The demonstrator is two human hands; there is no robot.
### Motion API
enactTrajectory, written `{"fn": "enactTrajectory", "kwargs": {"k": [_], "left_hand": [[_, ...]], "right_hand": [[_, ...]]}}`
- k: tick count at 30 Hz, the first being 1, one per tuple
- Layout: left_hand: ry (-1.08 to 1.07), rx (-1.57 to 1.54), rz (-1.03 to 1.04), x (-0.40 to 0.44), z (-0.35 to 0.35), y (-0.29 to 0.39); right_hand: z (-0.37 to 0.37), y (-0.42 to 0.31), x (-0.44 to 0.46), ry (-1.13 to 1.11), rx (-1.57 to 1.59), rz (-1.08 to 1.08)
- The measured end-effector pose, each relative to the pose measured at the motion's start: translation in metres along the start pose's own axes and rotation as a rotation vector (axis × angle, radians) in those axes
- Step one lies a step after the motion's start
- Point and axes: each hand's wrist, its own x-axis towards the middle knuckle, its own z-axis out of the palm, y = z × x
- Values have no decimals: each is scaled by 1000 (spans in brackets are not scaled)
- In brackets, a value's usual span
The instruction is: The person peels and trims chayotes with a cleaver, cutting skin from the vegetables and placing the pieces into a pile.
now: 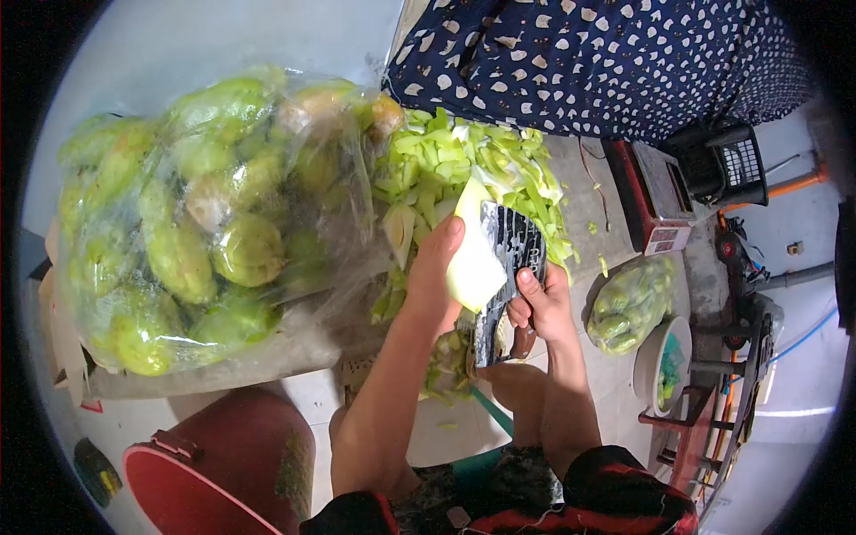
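Note:
Peeled pale green fruit [474,259] is held in my left hand [434,272], whose fingers wrap round its left side. My right hand [542,303] grips a black tool [512,259] with a ridged, wet surface, which lies against the fruit's right side. What the lower fingers of my right hand hold is partly hidden. Behind both hands, a heap of green peelings [499,156] covers part of the table [588,209]. A large clear plastic bag [196,214] full of green fruits stands left of my left hand.
A red bucket [223,455] sits at the lower left. To the right are a red scale [646,192], a black basket [727,165], a bag of green fruits [631,305] and a white bucket [649,366]. Dark patterned cloth [580,58] hangs at the table's far side.

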Motion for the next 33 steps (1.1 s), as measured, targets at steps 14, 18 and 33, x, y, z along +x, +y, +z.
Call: {"fn": "enactTrajectory", "kwargs": {"k": [14, 18, 33], "left_hand": [[130, 251, 304, 2, -10, 30], [178, 133, 590, 9, -13, 27], [265, 298, 845, 2, -14, 32]], "right_hand": [[27, -54, 1, 257, -504, -243], [67, -16, -17, 102, -1097, -674], [86, 11, -24, 35, -1089, -935]]}}
